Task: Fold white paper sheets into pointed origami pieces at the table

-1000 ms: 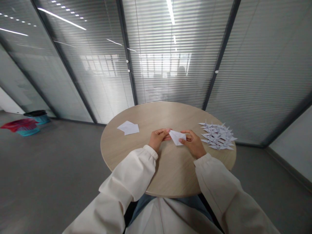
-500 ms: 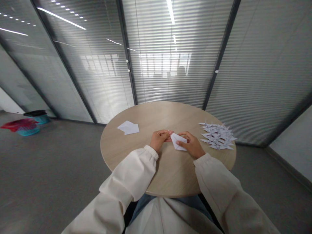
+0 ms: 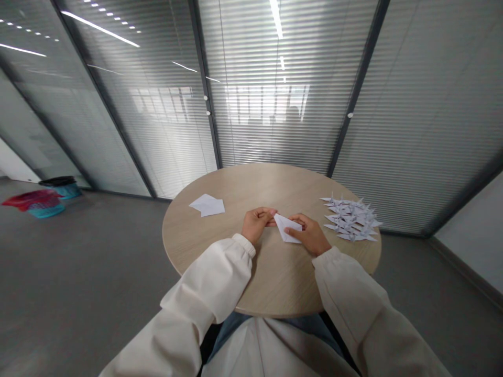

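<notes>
A white sheet of paper folded into a triangular shape (image 3: 287, 229) lies between my hands at the middle of the round wooden table (image 3: 275, 277). My left hand (image 3: 256, 224) pinches its upper left tip. My right hand (image 3: 309, 235) presses its thumb on the right side of the paper. Further left on the table lie a few loose white paper sheets (image 3: 207, 205), overlapping each other. To the right of my right hand is a pile of several folded paper cranes (image 3: 351, 219).
Glass partitions with blinds (image 3: 275, 120) stand behind the table. Grey floor surrounds it. By the far left wall are a teal bin with a black liner (image 3: 63, 186) and a blue basket under red cloth (image 3: 41, 204).
The folded paper has shifted slightly toward me and turned a little between my hands. My right hand has drawn back slightly with it. The loose sheets and the cranes stay in place.
</notes>
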Demonstrator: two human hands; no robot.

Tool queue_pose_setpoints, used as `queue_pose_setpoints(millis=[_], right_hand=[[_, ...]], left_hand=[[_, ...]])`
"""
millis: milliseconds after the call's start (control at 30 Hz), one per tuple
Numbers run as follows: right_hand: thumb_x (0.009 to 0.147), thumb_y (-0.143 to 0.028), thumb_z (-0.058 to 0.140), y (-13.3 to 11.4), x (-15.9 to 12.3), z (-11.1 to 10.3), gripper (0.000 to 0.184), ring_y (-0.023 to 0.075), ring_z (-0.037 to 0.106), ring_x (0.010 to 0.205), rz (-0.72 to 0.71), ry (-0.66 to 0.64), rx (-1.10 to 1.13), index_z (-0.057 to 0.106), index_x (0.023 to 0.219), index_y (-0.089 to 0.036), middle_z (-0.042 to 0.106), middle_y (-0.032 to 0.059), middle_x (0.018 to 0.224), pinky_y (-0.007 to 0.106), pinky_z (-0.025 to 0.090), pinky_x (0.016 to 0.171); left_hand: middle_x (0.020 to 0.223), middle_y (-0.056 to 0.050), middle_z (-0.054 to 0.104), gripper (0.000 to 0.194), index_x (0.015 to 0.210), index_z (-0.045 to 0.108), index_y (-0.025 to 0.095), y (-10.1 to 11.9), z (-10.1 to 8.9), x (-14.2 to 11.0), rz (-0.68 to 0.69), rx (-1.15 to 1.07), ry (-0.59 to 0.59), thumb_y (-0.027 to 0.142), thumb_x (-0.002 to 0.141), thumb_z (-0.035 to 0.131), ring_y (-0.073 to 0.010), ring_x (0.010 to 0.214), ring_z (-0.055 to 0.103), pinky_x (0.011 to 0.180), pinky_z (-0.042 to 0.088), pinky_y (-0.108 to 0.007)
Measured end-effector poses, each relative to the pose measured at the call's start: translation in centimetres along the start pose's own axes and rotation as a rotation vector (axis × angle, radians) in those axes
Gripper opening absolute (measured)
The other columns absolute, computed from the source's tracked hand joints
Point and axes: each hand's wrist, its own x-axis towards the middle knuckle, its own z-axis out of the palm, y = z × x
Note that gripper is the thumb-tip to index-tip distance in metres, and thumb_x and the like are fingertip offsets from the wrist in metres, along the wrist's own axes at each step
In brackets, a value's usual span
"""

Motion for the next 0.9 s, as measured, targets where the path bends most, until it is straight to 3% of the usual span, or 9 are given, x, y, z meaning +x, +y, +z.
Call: queue_pose_setpoints(millis=[267, 433, 900], right_hand=[[0.064, -0.034, 0.070, -0.04, -0.06, 0.07, 0.031, 0.0156, 0.059, 0.064, 0.004, 0.026, 0.005, 0.057, 0.089, -0.019, 0.066, 0.0001, 0.077, 0.025, 0.043, 0.056], [0.065, -0.035, 0.070, 0.04, -0.03, 0.06, 0.033, 0.0142, 0.058, 0.059, 0.002, 0.023, 0.020, 0.057, 0.090, -0.019, 0.066, -0.0007, 0.073, 0.024, 0.042, 0.053], [0.065, -0.034, 0.070, -0.08, -0.01, 0.16, 0.032, 0.0128, 0.056, 0.056, -0.006, 0.001, 0.046, 0.054, 0.089, -0.019, 0.063, -0.0023, 0.068, 0.022, 0.041, 0.049]], left_hand=[[0.067, -0.004, 0.069, 0.046, 0.079, 0.064, 0.011, -0.23, 0.09, 0.11, -0.017, 0.027, -0.037, 0.048, 0.055, 0.077, -0.0149, 0.060, 0.065, 0.065, 0.054, -0.030], [0.065, -0.004, 0.068, 0.042, 0.069, 0.067, 0.010, 0.17, 0.51, -0.29, -0.065, 0.078, -0.107, 0.044, 0.049, 0.081, -0.0157, 0.058, 0.064, 0.065, 0.054, -0.031], [0.060, -0.002, 0.065, 0.037, 0.066, 0.066, 0.012, -0.20, 0.34, -0.31, -0.029, 0.149, -0.097, 0.045, 0.054, 0.078, -0.0126, 0.054, 0.060, 0.058, 0.052, -0.026]])
